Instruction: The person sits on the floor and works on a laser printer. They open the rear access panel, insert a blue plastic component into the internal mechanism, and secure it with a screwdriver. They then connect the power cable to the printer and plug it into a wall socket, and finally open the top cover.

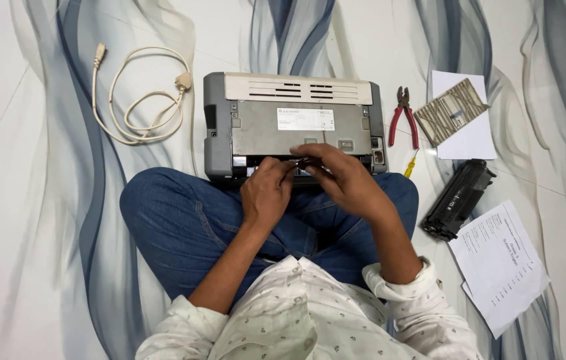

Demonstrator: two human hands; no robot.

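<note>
Grey boxy plastic printer [294, 123] lying with its metal back panel up on the marbled floor [30, 200], touching the seated person's denim-clad knees. Left hand [266, 193] and right hand [343, 180] meet at its near edge, fingers curled together around a small dark part [304, 162], too small to identify. Beyond: coiled cream cable [140, 100], red-handled pliers [403, 117], ribbed cover [451, 111], black toner cartridge [458, 199], paper sheets [500, 263].
</note>
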